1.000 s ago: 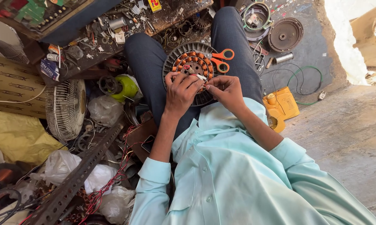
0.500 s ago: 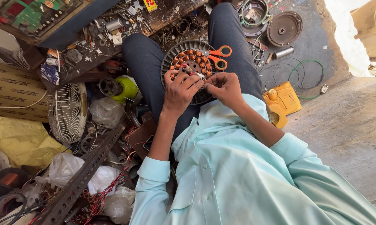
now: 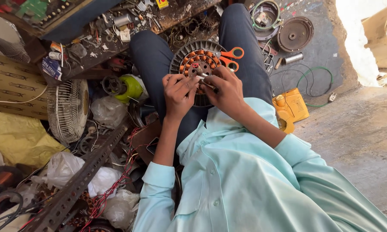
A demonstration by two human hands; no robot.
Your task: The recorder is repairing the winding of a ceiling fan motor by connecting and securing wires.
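Both hands together over the lap: left hand [image 3: 179, 91] and right hand [image 3: 226, 91] pinch a thin wire [image 3: 205, 84], lying roughly left-right. Beneath, round fan stator [image 3: 197, 64] rests flat on thighs, copper coils up. Orange scissors [image 3: 230, 58] on its rim.

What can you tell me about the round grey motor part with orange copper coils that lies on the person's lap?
The round grey motor part with orange copper coils is a disc with a dark ribbed metal rim and a ring of copper-wound coils around a central hub. It lies flat on the person's dark trousers. Orange-handled scissors rest on its right edge. The left hand and right hand meet over its near side and hide that part.
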